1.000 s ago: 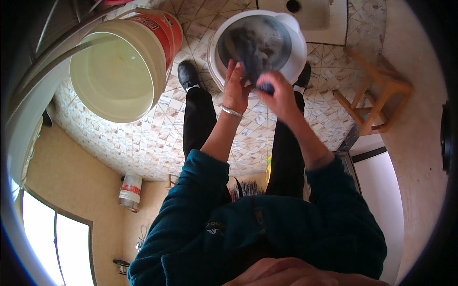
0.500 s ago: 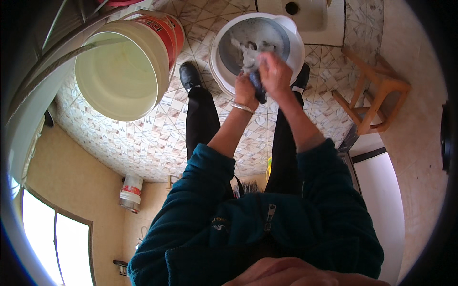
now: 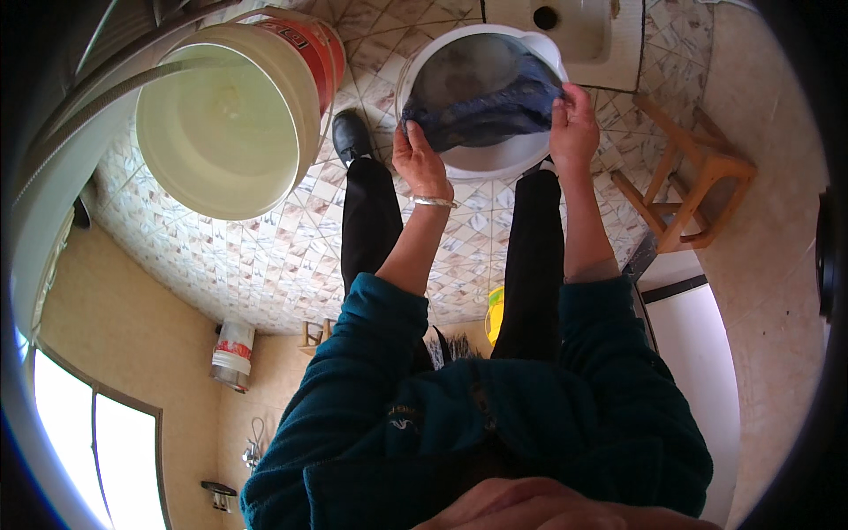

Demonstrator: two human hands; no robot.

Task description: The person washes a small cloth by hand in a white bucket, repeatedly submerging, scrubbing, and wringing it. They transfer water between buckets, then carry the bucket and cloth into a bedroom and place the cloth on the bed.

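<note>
A wet dark blue cloth point(image 3: 490, 115) is stretched sideways between my two hands, over the near half of a white basin point(image 3: 495, 161). My left hand point(image 3: 419, 161) pinches its left end by the basin's left rim and wears a silver bangle. At the right rim, my right hand point(image 3: 574, 128) grips the other end between thumb and fingers. The cloth sags in the middle. Greyish water point(image 3: 464, 66) shows beyond it in the basin; whether more fabric lies there I cannot tell.
To the left stands a large bucket point(image 3: 221, 190) of water with a hose point(image 3: 115, 93) running into it. A wooden stool point(image 3: 707, 168) lies tipped on the right. A floor-level white drain basin point(image 3: 592, 49) is beyond my basin. Behind my legs are a yellow container point(image 3: 495, 314) and a brush point(image 3: 459, 344).
My hands were close together on the bunched dark cloth over the basin's near rim. They have moved apart, spreading the cloth across the basin. The whitish sudsy fabric is no longer visible.
</note>
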